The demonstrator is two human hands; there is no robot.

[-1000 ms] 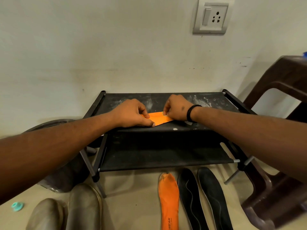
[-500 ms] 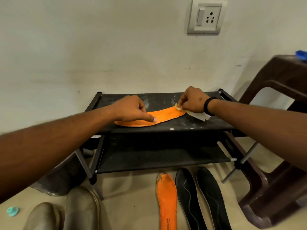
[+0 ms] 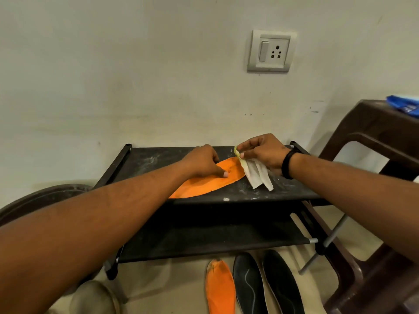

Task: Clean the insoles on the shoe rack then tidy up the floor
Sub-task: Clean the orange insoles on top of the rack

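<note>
Between both hands (image 3: 233, 160), orange insole (image 3: 204, 184).

**Head-worn view of a shoe rack against a wall**

A single wide-angle camera, worn on the person's head, looks forward and steeply down. Both forearms enter from the lower corners and converge on the top shelf of the shoe rack (image 3: 158, 159), which sits close, near mid-frame, within arm's reach. The left hand (image 3: 201, 163) and right hand (image 3: 263, 152) meet just above centre. The wall (image 3: 136, 87) fills the upper half, facing the camera squarely, with a switch-and-socket plate (image 3: 271, 51) upper right. The floor (image 3: 176, 291) appears along the lower edge, nearest the wearer. Straight lines bow towards the margins, a wide-lens effect. No second view overlaps this one.
</note>
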